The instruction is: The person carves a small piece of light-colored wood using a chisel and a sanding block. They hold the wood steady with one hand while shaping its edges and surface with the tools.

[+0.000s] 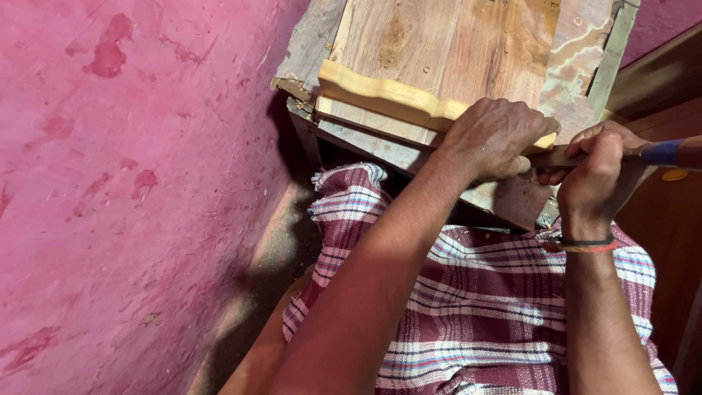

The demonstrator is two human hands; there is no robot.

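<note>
1. The left hand (497, 139) is pressing down on a pale yellow strip of wood (387, 95) with a wavy edge. Its fingers are curling over the right end of the strip and gripping it.
2. The strip is lying across a brown wooden board (446, 44). It is running from the left side of the board down toward the hands on the right.
3. The right hand (599, 164) is closing tight around a wooden tool handle (636, 155). The handle is sticking out to the right, and it has a blue band (662, 152) around it.
4. The front end of the tool is going under the left hand, so its tip is hidden and I cannot tell what kind of tool it is.
5. The two hands are sitting just beside each other, almost touching.
6. The right wrist is wearing thin bands (581, 245), dark and red.
7. The board is resting on an old, worn wooden stand (585, 44) with pale marks on it.
8. A checked cloth (475, 292) in dark red, white and blue is covering the person's lap, right under both arms.
9. A pink wall (131, 183) with darker red spots is filling the left side.
10. A dark brown wooden panel (673, 249) is standing on the right.
</note>
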